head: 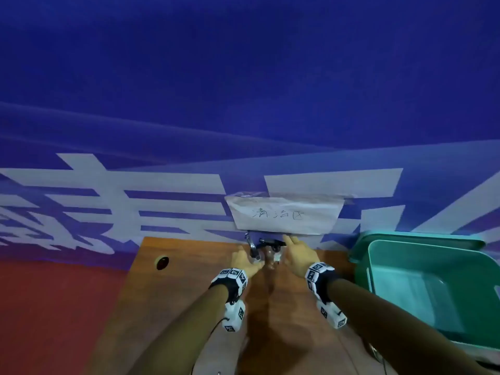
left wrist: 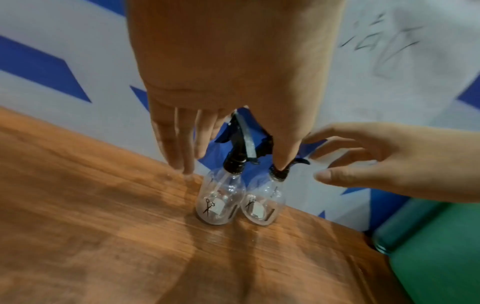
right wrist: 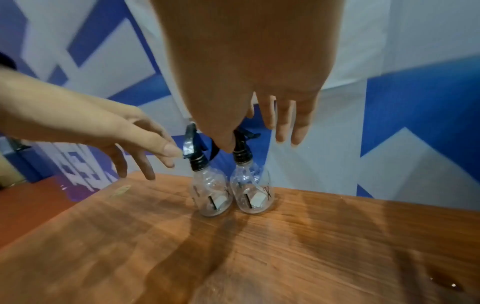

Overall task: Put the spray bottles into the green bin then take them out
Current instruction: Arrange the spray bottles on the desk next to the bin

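Observation:
Two clear spray bottles with black trigger heads stand side by side near the wooden table's far edge: the left bottle [left wrist: 219, 203] and the right bottle [left wrist: 262, 207]. My left hand [head: 247, 259] hovers just left of the left bottle with its fingers spread, and in the right wrist view its thumb tip is at that bottle's trigger head. My right hand [head: 297, 251] is spread open just right of the right bottle. Neither hand grips a bottle. The green bin [head: 422, 236] stands at the table's right end, with nothing visible inside.
The wooden table [head: 189, 293] backs onto a blue and white banner with a taped paper sign [head: 284, 215]. A round cable hole [head: 161, 263] is at the table's far left. Red floor lies to the left of the table.

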Demonstrator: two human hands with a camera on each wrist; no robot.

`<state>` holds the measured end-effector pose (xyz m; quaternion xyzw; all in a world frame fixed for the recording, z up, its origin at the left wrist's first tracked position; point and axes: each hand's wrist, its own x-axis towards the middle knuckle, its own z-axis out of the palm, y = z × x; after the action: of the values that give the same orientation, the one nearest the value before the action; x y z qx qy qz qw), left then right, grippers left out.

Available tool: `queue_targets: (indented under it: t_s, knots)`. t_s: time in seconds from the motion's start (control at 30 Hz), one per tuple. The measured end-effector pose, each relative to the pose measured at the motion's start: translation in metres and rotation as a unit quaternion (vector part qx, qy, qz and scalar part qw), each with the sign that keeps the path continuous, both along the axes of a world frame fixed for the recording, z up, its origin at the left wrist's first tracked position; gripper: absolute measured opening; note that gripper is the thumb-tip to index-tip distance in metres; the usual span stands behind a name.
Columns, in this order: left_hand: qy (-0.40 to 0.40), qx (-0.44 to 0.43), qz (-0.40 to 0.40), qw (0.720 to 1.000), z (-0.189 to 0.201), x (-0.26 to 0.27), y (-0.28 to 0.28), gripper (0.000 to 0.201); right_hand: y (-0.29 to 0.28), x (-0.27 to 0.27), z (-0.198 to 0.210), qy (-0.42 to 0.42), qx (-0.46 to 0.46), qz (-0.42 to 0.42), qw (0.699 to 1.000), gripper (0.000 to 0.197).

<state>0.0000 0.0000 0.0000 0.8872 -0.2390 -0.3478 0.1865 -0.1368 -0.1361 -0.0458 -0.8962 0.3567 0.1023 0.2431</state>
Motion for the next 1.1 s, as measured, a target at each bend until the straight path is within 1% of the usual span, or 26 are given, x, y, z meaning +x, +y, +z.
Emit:
queue_targets:
  t_s: [0.07, 0.1, 0.17, 0.23, 0.3, 0.37, 0.47, 0.57, 0.67, 0.73, 0.8, 0.93, 1.03, 1.1]
  knots:
    - [0.006, 0.0, 0.02, 1.0, -0.009, 0.009, -0.011, 0.082, -0.009, 0.01, -0.004, -0.006, 0.041, -0.019, 0.999, 0.074]
    - [0.018, -0.002, 0.026, 1.0, -0.02, 0.016, -0.017, 0.078, -0.011, 0.013, -0.006, -0.008, 0.057, -0.024, 0.998, 0.072]
    - [0.033, -0.006, 0.019, 0.999, -0.041, 0.023, -0.028, 0.055, -0.015, 0.021, -0.012, -0.006, 0.071, -0.024, 0.997, 0.064]
    - [0.033, -0.009, 0.001, 0.999, -0.057, 0.028, -0.037, 0.035, -0.016, 0.029, -0.019, -0.001, 0.066, -0.019, 0.998, 0.046]
    - [0.026, -0.01, 0.011, 1.0, -0.067, 0.03, -0.042, 0.025, -0.014, 0.036, -0.02, 0.005, 0.06, -0.024, 0.998, 0.029]
    - [0.011, -0.006, 0.019, 1.0, -0.078, 0.03, -0.043, 0.017, -0.008, 0.039, -0.019, 0.014, 0.045, -0.029, 0.998, 0.021]
    - [-0.001, 0.008, -0.004, 1.0, -0.08, 0.02, -0.037, 0.012, 0.006, 0.034, -0.017, 0.035, 0.031, -0.023, 0.999, 0.025]
    - [-0.005, 0.023, -0.034, 0.999, -0.082, 0.006, -0.021, 0.018, 0.023, 0.016, -0.015, 0.054, 0.018, -0.007, 0.998, 0.027]
    - [-0.007, 0.047, -0.07, 0.996, -0.083, -0.011, 0.002, 0.017, 0.037, -0.01, -0.009, 0.085, 0.006, 0.022, 0.996, 0.02]
    - [-0.013, 0.061, -0.1, 0.993, -0.084, -0.023, 0.016, 0.016, 0.045, -0.029, -0.003, 0.102, 0.013, 0.027, 0.994, 0.016]
    - [-0.012, 0.063, -0.121, 0.991, -0.084, -0.036, 0.028, 0.015, 0.053, -0.048, 0.002, 0.118, 0.017, 0.03, 0.992, 0.017]
    - [0.003, 0.055, -0.166, 0.985, -0.074, -0.062, 0.049, 0.01, 0.073, -0.088, 0.005, 0.142, 0.016, 0.04, 0.989, 0.026]
    - [0.007, 0.049, -0.189, 0.981, -0.071, -0.078, 0.061, 0.011, 0.088, -0.113, 0.003, 0.149, 0.025, 0.028, 0.988, 0.026]
    - [0.014, 0.051, -0.2, 0.978, -0.069, -0.088, 0.066, 0.009, 0.095, -0.122, 0.002, 0.158, 0.027, 0.024, 0.987, 0.025]
